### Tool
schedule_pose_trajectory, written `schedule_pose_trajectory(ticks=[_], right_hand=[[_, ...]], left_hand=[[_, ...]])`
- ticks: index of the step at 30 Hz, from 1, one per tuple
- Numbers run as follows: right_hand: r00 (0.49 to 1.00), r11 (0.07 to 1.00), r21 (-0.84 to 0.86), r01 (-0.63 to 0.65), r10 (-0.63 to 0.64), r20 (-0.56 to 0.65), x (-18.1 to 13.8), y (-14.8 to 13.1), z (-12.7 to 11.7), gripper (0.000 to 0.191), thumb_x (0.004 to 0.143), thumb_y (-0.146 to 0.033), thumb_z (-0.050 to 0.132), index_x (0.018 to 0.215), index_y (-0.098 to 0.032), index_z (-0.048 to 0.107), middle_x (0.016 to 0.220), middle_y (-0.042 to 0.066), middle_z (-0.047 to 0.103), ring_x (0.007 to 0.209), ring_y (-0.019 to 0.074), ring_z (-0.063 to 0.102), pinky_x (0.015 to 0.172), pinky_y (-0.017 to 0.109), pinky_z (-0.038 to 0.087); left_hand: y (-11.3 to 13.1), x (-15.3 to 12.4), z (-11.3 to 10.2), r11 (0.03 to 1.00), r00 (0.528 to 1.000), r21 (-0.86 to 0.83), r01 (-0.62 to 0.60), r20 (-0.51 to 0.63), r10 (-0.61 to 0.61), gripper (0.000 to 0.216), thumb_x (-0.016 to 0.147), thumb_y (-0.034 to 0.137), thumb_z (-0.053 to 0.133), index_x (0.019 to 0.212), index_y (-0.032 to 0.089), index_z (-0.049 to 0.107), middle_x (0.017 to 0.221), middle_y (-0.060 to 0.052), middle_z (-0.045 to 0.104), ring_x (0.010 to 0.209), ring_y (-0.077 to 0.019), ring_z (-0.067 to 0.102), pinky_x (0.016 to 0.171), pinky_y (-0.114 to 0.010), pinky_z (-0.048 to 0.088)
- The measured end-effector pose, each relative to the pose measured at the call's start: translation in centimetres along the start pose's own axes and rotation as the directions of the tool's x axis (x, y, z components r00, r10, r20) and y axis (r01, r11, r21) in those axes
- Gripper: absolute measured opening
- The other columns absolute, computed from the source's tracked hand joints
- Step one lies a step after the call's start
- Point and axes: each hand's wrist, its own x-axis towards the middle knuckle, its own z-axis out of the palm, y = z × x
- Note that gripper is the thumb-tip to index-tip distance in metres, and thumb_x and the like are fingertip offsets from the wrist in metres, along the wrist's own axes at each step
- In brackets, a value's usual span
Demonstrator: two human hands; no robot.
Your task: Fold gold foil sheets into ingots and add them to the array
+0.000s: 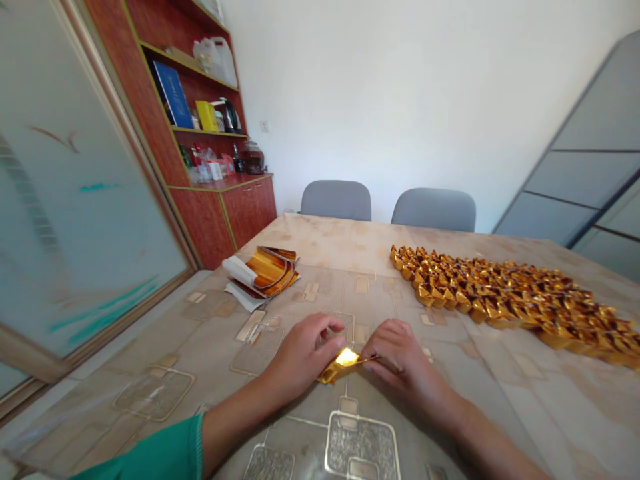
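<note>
A small piece of shiny gold paper lies partly folded on the table right in front of me. My left hand pinches its left end with curled fingers. My right hand presses and pinches its right end, fingers closed over the edge. Both hands rest low on the patterned tablecloth, almost touching each other.
A stack of curled gold paper sheets lies at the left of the table. Several folded gold paper ingots cover the right side in rows. Two grey chairs stand at the far edge. A red-brown shelf cabinet is at the back left.
</note>
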Motion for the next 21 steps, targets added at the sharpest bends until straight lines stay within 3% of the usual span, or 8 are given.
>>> schedule_pose_trajectory(ticks=[3,6,11,17,21], right_hand=[[0.993,0.988,-0.102,0.113,-0.117,-0.027,0.2,-0.3,-0.6,0.024,0.101,-0.029,0.05,0.083,-0.021,0.063,0.076,0.0,0.064,0.078,0.0179,0.053,0.08,0.035,0.034],[0.982,0.969,-0.179,0.173,-0.184,-0.044,0.4,-0.7,-1.0,0.025,0.102,-0.026,0.047,0.085,-0.022,0.064,0.076,0.0,0.064,0.078,0.0182,0.052,0.08,0.036,0.034],[0.992,0.976,-0.182,0.123,-0.123,0.013,0.4,-0.9,-0.9,0.018,0.099,-0.022,0.052,0.085,-0.02,0.063,0.076,0.001,0.063,0.078,0.0179,0.052,0.081,0.035,0.034],[0.995,0.981,-0.17,0.095,-0.092,0.031,0.3,-0.8,-0.8,0.016,0.097,-0.022,0.055,0.083,-0.019,0.063,0.076,0.001,0.062,0.079,0.0183,0.052,0.082,0.036,0.034],[0.999,0.997,-0.066,0.032,-0.033,-0.024,0.2,-0.9,-0.5,0.007,0.095,-0.022,0.059,0.091,-0.022,0.064,0.08,0.001,0.064,0.082,0.0196,0.054,0.084,0.038,0.035]], left_hand=[[-0.5,0.4,-0.8,0.989,0.998,0.136,-0.063,0.038,0.058,0.023,0.09,0.033,0.054,0.094,0.017,0.07,0.099,-0.008,0.066,0.094,-0.0227,0.058,0.086,-0.034,0.042],[-0.6,0.5,-1.0,0.989,0.992,0.126,-0.079,0.104,0.066,0.025,0.091,0.033,0.051,0.088,0.018,0.071,0.092,-0.006,0.066,0.091,-0.0218,0.058,0.082,-0.032,0.042],[0.2,0.2,-0.4,0.993,0.98,-0.114,0.009,0.199,0.014,0.019,0.085,0.023,0.053,0.084,0.015,0.071,0.071,-0.001,0.066,0.065,-0.0149,0.055,0.06,-0.023,0.038],[1.0,-0.5,-0.2,0.98,0.963,-0.007,-0.201,0.181,0.199,0.021,0.088,0.03,0.059,0.082,0.017,0.075,0.074,-0.002,0.068,0.07,-0.0159,0.058,0.066,-0.025,0.038],[1.0,-0.8,0.1,0.982,0.971,-0.024,-0.185,0.152,0.187,0.015,0.084,0.028,0.065,0.083,0.019,0.077,0.074,-0.003,0.07,0.07,-0.0166,0.06,0.067,-0.026,0.039]])
